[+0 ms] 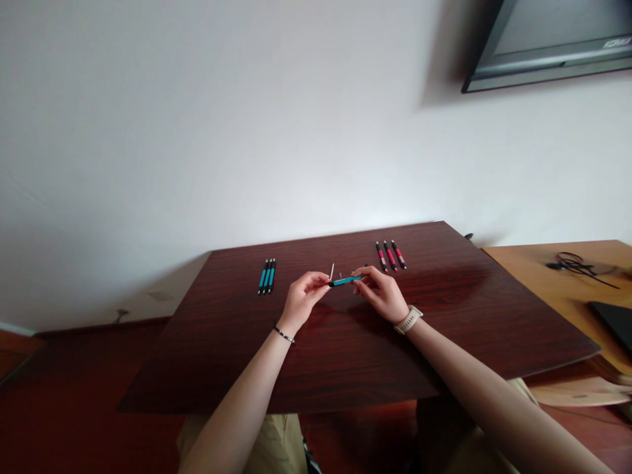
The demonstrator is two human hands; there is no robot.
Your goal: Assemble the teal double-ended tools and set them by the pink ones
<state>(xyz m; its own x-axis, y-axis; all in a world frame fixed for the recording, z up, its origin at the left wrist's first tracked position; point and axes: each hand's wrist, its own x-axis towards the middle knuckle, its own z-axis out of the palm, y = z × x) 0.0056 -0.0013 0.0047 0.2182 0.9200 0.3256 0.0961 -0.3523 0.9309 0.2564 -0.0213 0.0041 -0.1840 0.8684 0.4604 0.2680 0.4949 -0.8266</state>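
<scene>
Between my two hands, above the dark wooden table (316, 362), is a blue pen (346, 280) lying roughly level. My left hand (302, 299) pinches its black end. At the other end, the fingers of my right hand (382, 296) close round the blue barrel. Just behind the pen lie a thin white pen refill (332, 270) and a small part (340, 275) too tiny to name. Three blue pens (267, 276) rest side by side to the left of my hands. Farther back on the right are three pink pens (390, 255) in a row.
A lighter wooden table (533, 270) adjoins on the right, bearing a black cable (577, 264) and a dark flat object (615, 322). A screen (553, 52) hangs on the white wall (247, 118) at the upper right.
</scene>
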